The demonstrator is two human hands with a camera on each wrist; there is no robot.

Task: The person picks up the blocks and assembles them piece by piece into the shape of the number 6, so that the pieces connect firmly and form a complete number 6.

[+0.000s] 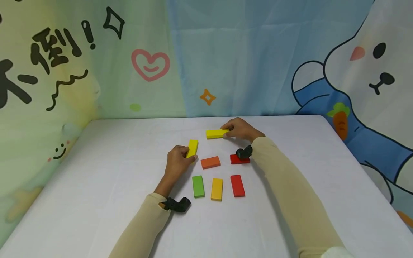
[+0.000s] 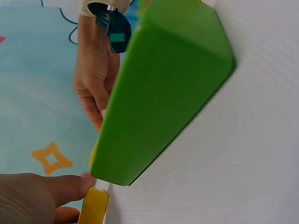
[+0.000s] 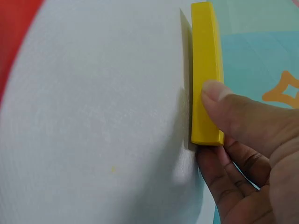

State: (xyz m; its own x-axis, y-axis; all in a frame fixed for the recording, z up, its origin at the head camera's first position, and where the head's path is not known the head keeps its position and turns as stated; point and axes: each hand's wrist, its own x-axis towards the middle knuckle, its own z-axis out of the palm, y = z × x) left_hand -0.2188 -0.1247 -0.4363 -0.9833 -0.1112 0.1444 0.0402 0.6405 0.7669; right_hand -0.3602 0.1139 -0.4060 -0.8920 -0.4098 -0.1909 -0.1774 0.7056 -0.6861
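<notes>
My left hand (image 1: 176, 163) holds a yellow block (image 1: 193, 146) by its near end, thumb on one side and fingers on the other. Farther back, my right hand (image 1: 240, 129) pinches the right end of another yellow block (image 1: 214, 134), which lies crosswise. The right wrist view shows the thumb on the face of this yellow block (image 3: 205, 56), its long side close to the table. In the left wrist view a green block (image 2: 163, 98) fills the foreground and hides part of the scene; the left hand's yellow block (image 2: 95, 205) shows below it.
Between the hands lies an orange block (image 1: 210, 162). A red block (image 1: 237, 161) sits partly behind the right wrist camera (image 1: 244, 152). Nearer stand a green block (image 1: 198, 186), an amber-yellow block (image 1: 217, 189) and a second red block (image 1: 237, 186) on the white table (image 1: 106, 186).
</notes>
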